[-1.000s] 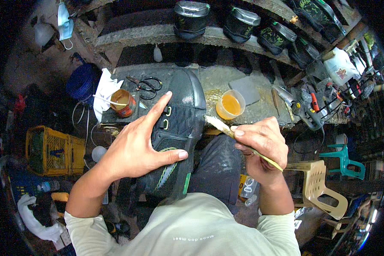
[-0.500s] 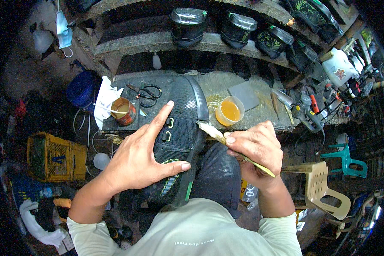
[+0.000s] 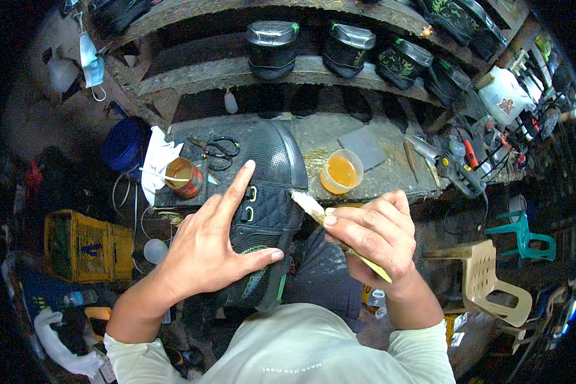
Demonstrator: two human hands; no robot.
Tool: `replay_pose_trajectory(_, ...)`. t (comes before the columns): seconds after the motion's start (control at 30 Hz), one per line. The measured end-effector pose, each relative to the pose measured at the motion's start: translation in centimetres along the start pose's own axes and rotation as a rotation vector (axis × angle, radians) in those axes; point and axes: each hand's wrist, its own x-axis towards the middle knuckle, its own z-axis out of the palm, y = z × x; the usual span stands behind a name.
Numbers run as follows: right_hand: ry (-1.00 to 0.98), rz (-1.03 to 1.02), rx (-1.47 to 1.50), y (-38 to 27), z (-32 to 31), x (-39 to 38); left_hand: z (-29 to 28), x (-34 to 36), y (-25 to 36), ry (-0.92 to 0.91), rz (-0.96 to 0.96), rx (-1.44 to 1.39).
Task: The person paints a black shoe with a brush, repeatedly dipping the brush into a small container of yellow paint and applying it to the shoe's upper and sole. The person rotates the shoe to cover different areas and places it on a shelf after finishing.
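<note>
A black shoe with a quilted upper, lace loops and a shiny toe strip stands before me, its toe pointing to the bench. My left hand grips its left side, index finger stretched along the upper and thumb lying across it. The other fingers are partly hidden. In my right hand is a brush with whitish bristles and a yellowish handle. Its bristles touch the shoe's right edge, just below the end of the toe strip. Beyond the brush, a clear cup of amber liquid sits on the bench.
On the bench lie scissors, a rusty tin, a grey slab and a power tool. Several shoes line the shelf behind. A yellow crate stands left, a beige chair right.
The brush tip has shifted slightly down along the shoe's edge, and its handle has swung to a steeper angle. My left hand keeps its hold on the shoe. The whole view has shifted a little.
</note>
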Motion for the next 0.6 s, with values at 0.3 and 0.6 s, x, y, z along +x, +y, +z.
replay_pose_trajectory(0.3,-0.028,0.055,-0.019,0.3,-1.0,-0.8,0.0,0.0,-0.1,0.011,0.028,-0.012)
replay_pose_trajectory(0.6,-0.006,0.109,0.119,0.1,-1.7,-0.6,-0.4,0.0,-0.2,-0.008,0.046,-0.034)
